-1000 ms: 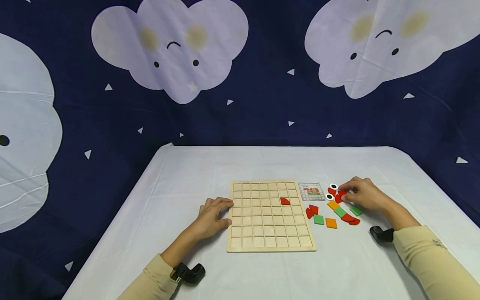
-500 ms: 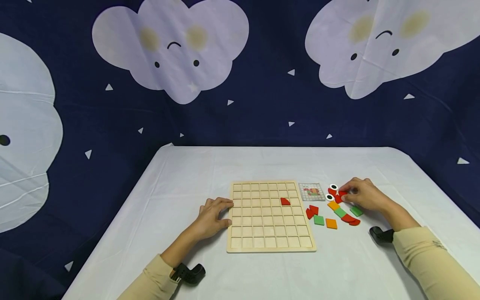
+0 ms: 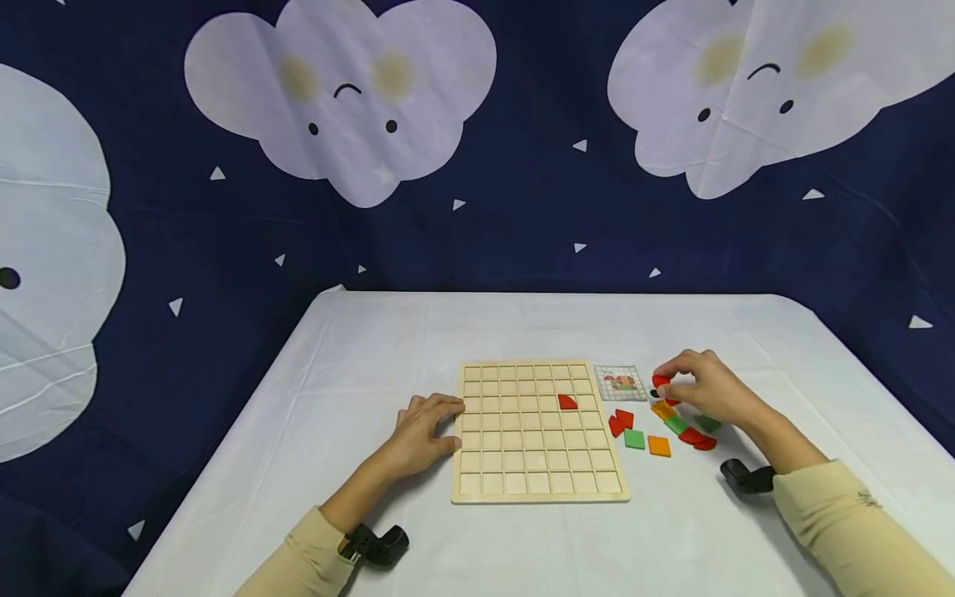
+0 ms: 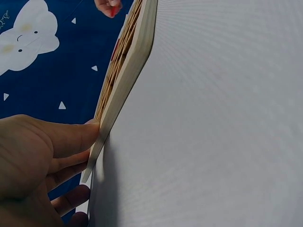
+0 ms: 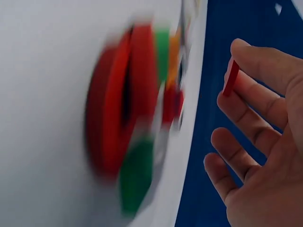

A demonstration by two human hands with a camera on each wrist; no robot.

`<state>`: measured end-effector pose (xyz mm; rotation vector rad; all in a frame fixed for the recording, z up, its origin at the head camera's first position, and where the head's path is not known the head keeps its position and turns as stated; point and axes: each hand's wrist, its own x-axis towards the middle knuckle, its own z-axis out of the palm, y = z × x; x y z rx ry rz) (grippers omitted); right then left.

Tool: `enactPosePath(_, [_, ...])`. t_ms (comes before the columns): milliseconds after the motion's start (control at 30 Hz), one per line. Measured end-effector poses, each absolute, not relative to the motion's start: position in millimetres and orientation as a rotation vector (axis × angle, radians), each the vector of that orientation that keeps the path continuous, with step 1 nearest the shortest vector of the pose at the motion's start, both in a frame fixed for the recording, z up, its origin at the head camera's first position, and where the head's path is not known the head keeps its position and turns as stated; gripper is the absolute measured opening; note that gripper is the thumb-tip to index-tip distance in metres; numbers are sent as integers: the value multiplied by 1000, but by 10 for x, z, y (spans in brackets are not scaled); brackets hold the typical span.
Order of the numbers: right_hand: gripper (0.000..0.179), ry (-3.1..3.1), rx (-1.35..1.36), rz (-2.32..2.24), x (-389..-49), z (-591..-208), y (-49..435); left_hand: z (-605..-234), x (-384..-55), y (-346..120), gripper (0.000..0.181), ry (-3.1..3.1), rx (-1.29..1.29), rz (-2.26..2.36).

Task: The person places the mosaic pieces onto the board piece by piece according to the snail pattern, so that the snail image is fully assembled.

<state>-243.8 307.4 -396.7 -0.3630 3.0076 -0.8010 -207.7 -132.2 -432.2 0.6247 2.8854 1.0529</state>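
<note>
My left hand (image 3: 427, 433) rests at the left edge of a wooden grid board (image 3: 515, 501), thumb and fingers spread and touching its rim. In the left wrist view the thumb (image 4: 75, 138) lies against the board's edge (image 4: 130, 78). Between thumb and fingertips my right hand (image 3: 712, 388) pinches a thin red piece (image 5: 231, 78), raised off the table. Below and beside that hand lie loose pieces: an orange one (image 3: 661, 410), a green one (image 3: 677, 424) and red ones (image 3: 694, 435). One red quarter-round piece (image 3: 568, 402) sits in a board cell.
A small pattern card (image 3: 621, 383) lies by the board's upper right corner. Red pieces (image 3: 621, 419), a green square (image 3: 634, 439) and an orange square (image 3: 660, 446) lie right of the board. A dark blue cloth with clouds (image 3: 537, 249) hangs behind the white table.
My right hand has lifted a red piece from the pile and moved a little left, now covering part of the white eye pieces. The left hand has stayed at the board.
</note>
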Motion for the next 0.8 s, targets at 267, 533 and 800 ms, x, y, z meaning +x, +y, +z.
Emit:
enactPosePath(267, [28,3005,-466,-891,-2285,-3930,2594,-4323,-2085,-1318,46,2896,632,1044])
enactPosePath(533, [21,3000,-553,-905,-2207,-4035,2210,-4321,-2085,-1319,46,2894,629,1049])
enactPosePath(800, [26,3027,-620,-834,-2219,-4106,2004,-4321,-2077,-1320,46,2895,627,1058])
